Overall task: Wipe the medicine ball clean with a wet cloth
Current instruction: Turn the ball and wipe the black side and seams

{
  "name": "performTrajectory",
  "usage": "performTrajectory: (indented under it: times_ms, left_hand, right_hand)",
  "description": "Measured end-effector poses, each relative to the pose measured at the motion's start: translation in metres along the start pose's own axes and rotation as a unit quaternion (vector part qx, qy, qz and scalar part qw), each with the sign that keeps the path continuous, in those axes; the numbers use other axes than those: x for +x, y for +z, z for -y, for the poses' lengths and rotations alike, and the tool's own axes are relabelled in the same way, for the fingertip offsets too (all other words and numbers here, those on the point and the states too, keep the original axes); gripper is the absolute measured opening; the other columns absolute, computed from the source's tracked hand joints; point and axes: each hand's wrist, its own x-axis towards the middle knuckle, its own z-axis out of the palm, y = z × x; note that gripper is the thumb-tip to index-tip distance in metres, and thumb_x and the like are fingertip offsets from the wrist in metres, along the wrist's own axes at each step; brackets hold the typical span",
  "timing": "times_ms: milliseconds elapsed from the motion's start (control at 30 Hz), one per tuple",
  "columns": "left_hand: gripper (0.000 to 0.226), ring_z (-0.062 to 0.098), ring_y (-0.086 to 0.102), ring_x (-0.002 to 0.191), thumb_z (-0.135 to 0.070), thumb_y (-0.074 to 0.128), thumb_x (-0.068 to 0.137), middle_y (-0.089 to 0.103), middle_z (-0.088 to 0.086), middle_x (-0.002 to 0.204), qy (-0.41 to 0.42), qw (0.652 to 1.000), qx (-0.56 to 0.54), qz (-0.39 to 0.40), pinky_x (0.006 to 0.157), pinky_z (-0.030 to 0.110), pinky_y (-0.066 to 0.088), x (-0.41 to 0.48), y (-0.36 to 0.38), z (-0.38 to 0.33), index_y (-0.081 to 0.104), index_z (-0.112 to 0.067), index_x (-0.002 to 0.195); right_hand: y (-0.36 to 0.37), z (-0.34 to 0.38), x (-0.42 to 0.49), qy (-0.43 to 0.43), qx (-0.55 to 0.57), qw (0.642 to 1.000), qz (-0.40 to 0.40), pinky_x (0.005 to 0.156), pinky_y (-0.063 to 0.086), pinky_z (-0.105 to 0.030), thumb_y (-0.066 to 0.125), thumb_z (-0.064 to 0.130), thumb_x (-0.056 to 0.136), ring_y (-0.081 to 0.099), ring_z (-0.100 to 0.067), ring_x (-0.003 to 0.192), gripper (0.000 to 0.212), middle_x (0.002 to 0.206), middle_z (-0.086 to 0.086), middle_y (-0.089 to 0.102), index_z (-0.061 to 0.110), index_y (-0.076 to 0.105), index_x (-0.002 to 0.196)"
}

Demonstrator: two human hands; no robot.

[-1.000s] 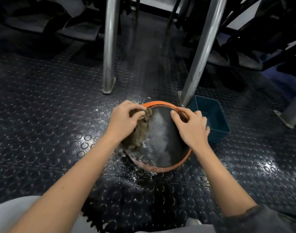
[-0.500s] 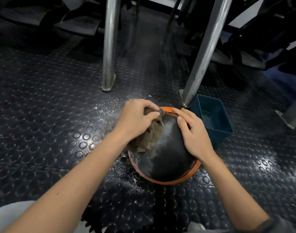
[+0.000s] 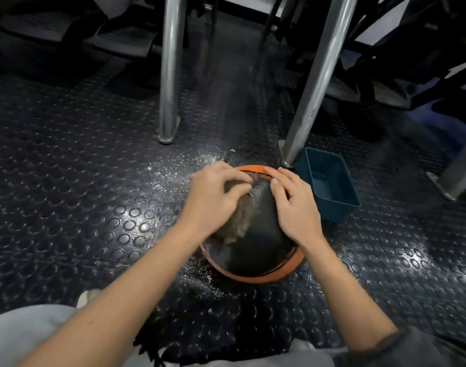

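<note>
A black medicine ball point(image 3: 255, 247) with orange bands sits on the studded rubber floor in front of me. My left hand point(image 3: 213, 200) grips a bunched grey-brown wet cloth point(image 3: 237, 223) and holds it against the ball's upper left side. My right hand point(image 3: 292, 205) lies on the ball's upper right side with fingers spread flat, steadying it. Both hands cover much of the ball's top.
A dark teal plastic tub point(image 3: 329, 186) stands just right of the ball. Two metal frame legs point(image 3: 169, 75) point(image 3: 314, 83) rise from the floor behind the ball. Water droplets point(image 3: 178, 165) spot the floor to the ball's left. Dark equipment fills the background.
My left hand has slid the cloth across the ball's top toward my right hand. The ball has turned, showing more orange at its lower edge.
</note>
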Motion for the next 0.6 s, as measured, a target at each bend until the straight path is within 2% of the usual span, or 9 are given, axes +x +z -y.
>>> performTrajectory:
  times_ms: [67, 100, 167, 233, 300, 400, 500, 567, 600]
  left_hand:
    - [0.011, 0.008, 0.055, 0.08, -0.018, 0.069, 0.073, 0.068, -0.002, 0.082, 0.06, 0.997, 0.003, 0.04, 0.081, 0.005, 0.031, -0.009, 0.004, -0.009, 0.076, -0.015, 0.081]
    - [0.012, 0.008, 0.055, 0.081, -0.018, 0.068, 0.074, 0.069, -0.003, 0.084, 0.06, 0.997, 0.001, 0.053, 0.081, 0.005, 0.031, -0.008, 0.004, -0.009, 0.076, -0.015, 0.082]
    - [0.012, 0.006, 0.057, 0.085, -0.017, 0.068, 0.079, 0.071, -0.001, 0.09, 0.026, 0.999, -0.007, 0.035, 0.082, 0.005, 0.032, 0.002, 0.002, -0.001, 0.076, -0.015, 0.088]
    - [0.013, 0.009, 0.059, 0.093, -0.012, 0.068, 0.083, 0.071, 0.002, 0.097, -0.038, 0.999, -0.009, -0.002, 0.084, 0.009, 0.035, 0.013, -0.002, 0.007, 0.074, -0.013, 0.095]
    - [0.013, 0.01, 0.059, 0.093, -0.014, 0.066, 0.086, 0.069, -0.003, 0.097, -0.081, 0.997, -0.005, -0.007, 0.084, 0.012, 0.036, 0.017, -0.003, 0.009, 0.073, -0.015, 0.096]
    - [0.009, 0.003, 0.055, 0.085, -0.017, 0.066, 0.085, 0.064, -0.012, 0.086, -0.06, 0.998, -0.012, 0.03, 0.075, 0.003, 0.032, 0.01, 0.0, -0.004, 0.072, -0.019, 0.092]
    - [0.005, 0.009, 0.058, 0.088, -0.017, 0.067, 0.084, 0.065, -0.01, 0.088, -0.02, 0.999, -0.002, 0.044, 0.08, 0.014, 0.037, 0.007, 0.003, -0.007, 0.068, -0.018, 0.09]
    - [0.006, 0.018, 0.057, 0.094, -0.019, 0.067, 0.085, 0.061, -0.006, 0.091, -0.039, 0.999, 0.019, 0.014, 0.083, 0.022, 0.036, 0.013, 0.004, 0.0, 0.064, -0.018, 0.09]
    - [0.008, 0.02, 0.055, 0.098, -0.02, 0.066, 0.085, 0.057, -0.005, 0.094, -0.054, 0.998, 0.024, 0.01, 0.084, 0.022, 0.034, 0.015, 0.003, 0.001, 0.063, -0.019, 0.092]
  right_hand:
    - [-0.002, -0.004, 0.001, 0.002, 0.014, 1.0, 0.0, 0.106, 0.029, -0.029, 0.029, 0.045, 0.091, 0.04, -0.012, 0.13, 0.045, 0.136, 0.01, 0.052, 0.038, 0.058, 0.125]
    - [-0.003, -0.005, -0.002, 0.004, 0.019, 1.0, -0.002, 0.105, 0.027, -0.026, 0.029, 0.045, 0.091, 0.039, -0.01, 0.13, 0.045, 0.136, 0.011, 0.052, 0.039, 0.057, 0.125]
    - [-0.003, -0.004, -0.008, 0.014, 0.018, 1.0, -0.009, 0.104, 0.025, -0.024, 0.03, 0.045, 0.091, 0.037, -0.01, 0.131, 0.044, 0.137, 0.013, 0.05, 0.041, 0.056, 0.126]
    - [-0.002, 0.002, -0.013, 0.022, 0.005, 1.0, -0.015, 0.108, 0.026, -0.03, 0.031, 0.045, 0.091, 0.035, -0.012, 0.131, 0.043, 0.139, 0.013, 0.048, 0.041, 0.056, 0.126]
    - [0.0, 0.008, -0.012, 0.022, -0.008, 1.0, -0.014, 0.11, 0.028, -0.038, 0.031, 0.045, 0.091, 0.035, -0.015, 0.132, 0.044, 0.14, 0.011, 0.047, 0.041, 0.056, 0.126]
    - [-0.001, 0.01, -0.006, 0.017, -0.008, 1.0, -0.012, 0.109, 0.03, -0.038, 0.033, 0.043, 0.093, 0.038, -0.015, 0.131, 0.041, 0.139, 0.01, 0.049, 0.04, 0.057, 0.125]
    - [-0.002, 0.006, -0.005, 0.028, 0.001, 1.0, -0.011, 0.107, 0.028, -0.034, 0.04, 0.035, 0.099, 0.037, -0.013, 0.13, 0.032, 0.139, 0.01, 0.049, 0.039, 0.057, 0.126]
    - [-0.001, 0.005, -0.009, 0.034, 0.005, 0.999, -0.019, 0.108, 0.028, -0.036, 0.041, 0.032, 0.1, 0.036, -0.013, 0.129, 0.031, 0.139, 0.011, 0.048, 0.04, 0.056, 0.126]
    - [-0.001, 0.006, -0.011, 0.032, 0.006, 0.999, -0.022, 0.108, 0.029, -0.036, 0.041, 0.033, 0.099, 0.036, -0.013, 0.129, 0.032, 0.138, 0.011, 0.049, 0.04, 0.057, 0.126]
